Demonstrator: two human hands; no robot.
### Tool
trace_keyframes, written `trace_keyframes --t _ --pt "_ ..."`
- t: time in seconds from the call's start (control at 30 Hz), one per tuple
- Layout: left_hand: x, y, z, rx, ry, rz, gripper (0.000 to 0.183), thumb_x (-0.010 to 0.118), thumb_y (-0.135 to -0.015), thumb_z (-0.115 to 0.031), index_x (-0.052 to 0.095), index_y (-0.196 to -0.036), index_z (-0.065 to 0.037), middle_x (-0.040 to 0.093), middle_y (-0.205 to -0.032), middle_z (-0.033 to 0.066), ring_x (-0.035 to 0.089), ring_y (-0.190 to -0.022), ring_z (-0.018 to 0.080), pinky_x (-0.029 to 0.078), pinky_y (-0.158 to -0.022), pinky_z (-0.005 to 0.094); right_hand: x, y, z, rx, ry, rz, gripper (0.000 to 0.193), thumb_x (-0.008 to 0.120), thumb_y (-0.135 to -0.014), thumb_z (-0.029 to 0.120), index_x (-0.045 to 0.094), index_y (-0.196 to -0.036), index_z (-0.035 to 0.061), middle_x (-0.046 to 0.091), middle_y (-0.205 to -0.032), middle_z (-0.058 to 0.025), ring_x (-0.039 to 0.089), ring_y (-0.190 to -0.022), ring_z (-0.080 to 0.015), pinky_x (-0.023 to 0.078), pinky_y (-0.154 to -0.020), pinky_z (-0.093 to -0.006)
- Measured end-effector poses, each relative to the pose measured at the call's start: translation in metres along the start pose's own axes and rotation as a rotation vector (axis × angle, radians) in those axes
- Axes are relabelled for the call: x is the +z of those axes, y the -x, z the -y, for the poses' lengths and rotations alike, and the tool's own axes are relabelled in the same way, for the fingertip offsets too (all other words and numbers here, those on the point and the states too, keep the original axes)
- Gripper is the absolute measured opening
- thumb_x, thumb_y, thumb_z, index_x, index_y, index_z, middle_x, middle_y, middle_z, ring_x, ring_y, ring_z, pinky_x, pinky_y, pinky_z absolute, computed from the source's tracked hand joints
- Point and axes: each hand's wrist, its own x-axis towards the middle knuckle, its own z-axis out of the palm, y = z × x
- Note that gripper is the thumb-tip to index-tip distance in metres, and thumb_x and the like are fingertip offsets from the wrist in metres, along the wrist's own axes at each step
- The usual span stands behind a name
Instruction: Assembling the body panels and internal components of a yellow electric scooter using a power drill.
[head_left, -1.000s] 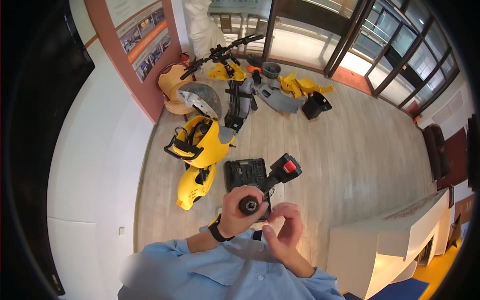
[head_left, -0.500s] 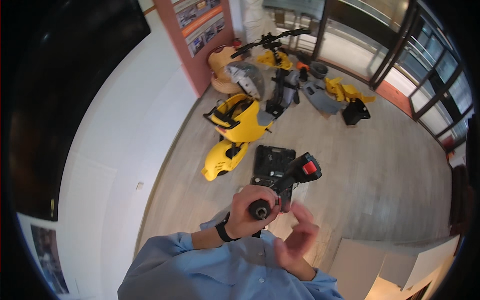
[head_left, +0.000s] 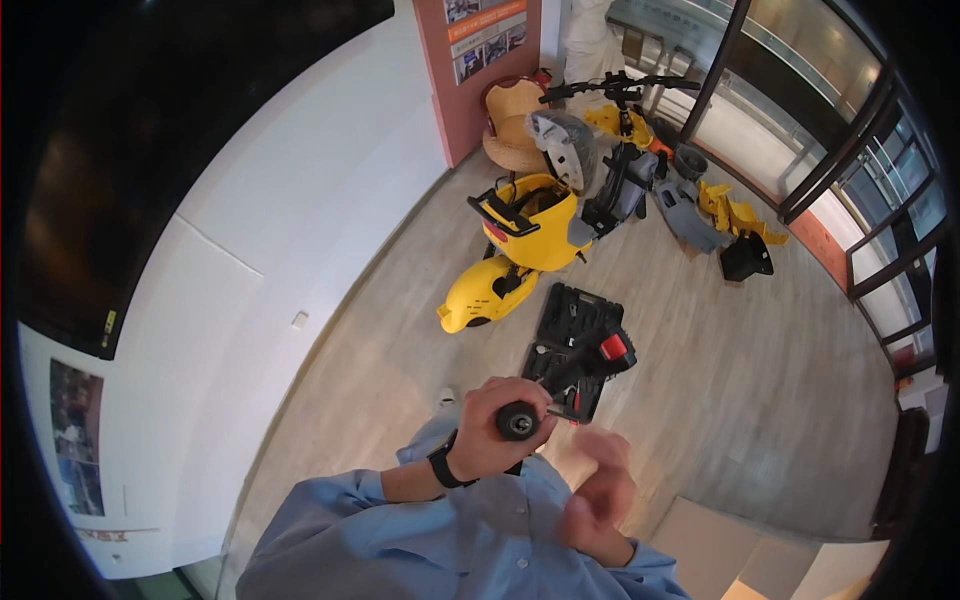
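Observation:
My left hand [head_left: 490, 440], with a black watch band on its wrist, is closed around the front of a cordless drill [head_left: 517, 422]. The drill's round black chuck faces up toward me, and its handle points away, ending in a black battery with a red patch. To the right of the drill, my right hand [head_left: 600, 490] hangs in the air, apart from it. Motion smears its fingers, so whether they hold anything is hidden. On the floor beyond lies an unfolded black tool case [head_left: 562, 318], partly covered by the drill's handle.
A partly dismantled yellow scooter [head_left: 540, 225] stands ahead, left of centre. Loose yellow panels [head_left: 735, 212], a grey panel [head_left: 685, 215] and a black bin-like part [head_left: 745, 258] lie farther right. A wicker chair [head_left: 512, 120] is behind. White boxy furniture [head_left: 720, 540] stands at the lower right.
My view has swung left, so the scooter and tool case appear farther right. The left hand keeps hold of the drill. The right hand has shifted slightly and blurs.

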Motion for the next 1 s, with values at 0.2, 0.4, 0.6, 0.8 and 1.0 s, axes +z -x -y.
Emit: trace_keyframes --t 0.2,0.4,0.6,0.8,1.0 --pt "-0.064 0.01 0.014 -0.021 0.045 -0.089 0.02 0.077 -0.069 0.003 0.062 -0.078 -0.006 0.068 -0.086 0.0094 0.068 -0.087 0.0212 0.051 -0.079 0.0339 0.047 0.007 -0.022 -0.312 0.065 0.451 0.018 0.069 -0.07 0.014 0.054 -0.076 0.0059 0.065 -0.117 -0.0242 0.056 -0.124 -0.0446 0.036 -0.106 -0.05" --pt "-0.164 0.021 0.021 0.058 -0.031 -0.157 0.02 0.077 -0.07 0.001 0.062 -0.078 -0.009 0.068 -0.082 0.0063 0.068 -0.086 0.0219 0.049 -0.079 0.0327 0.14 -0.003 -0.022 -0.358 -0.079 0.562 0.011 0.062 -0.078 0.016 0.056 -0.076 0.0065 0.063 -0.122 -0.0311 0.051 -0.131 -0.0429 0.025 -0.113 -0.0523" --pt "-0.261 0.02 0.038 0.008 -0.029 -0.172 0.019 0.077 -0.07 -0.001 0.062 -0.078 -0.01 0.068 -0.082 0.005 0.069 -0.086 0.0211 0.048 -0.08 0.033 0.263 -0.01 -0.007 -0.056 0.189 0.392 0.015 0.066 -0.072 0.007 0.052 -0.065 0.0083 0.068 -0.091 -0.0178 0.068 -0.099 -0.0315 0.045 -0.089 -0.0458" --pt "-0.325 0.017 0.064 -0.012 -0.076 -0.186 0.024 0.08 -0.067 -0.01 0.063 -0.084 -0.011 0.069 -0.084 0.0041 0.068 -0.082 0.0262 0.048 -0.079 0.036 0.349 -0.034 -0.002 0.064 0.321 0.482 0.036 0.07 -0.073 0.009 0.055 -0.105 0.001 0.061 -0.123 -0.023 0.062 -0.111 -0.0311 0.045 -0.095 -0.0406" --pt "-0.354 0.011 0.091 -0.186 0.024 -0.141 0.021 0.078 -0.07 -0.009 0.066 -0.087 -0.011 0.07 -0.085 0.0048 0.067 -0.078 0.0253 0.049 -0.077 0.0354 0.363 -0.057 -0.03 0.246 0.193 0.469 0.061 0.079 -0.075 0.022 0.055 -0.126 -0.0025 0.06 -0.124 -0.0215 0.055 -0.121 -0.0405 0.036 -0.106 -0.0489"
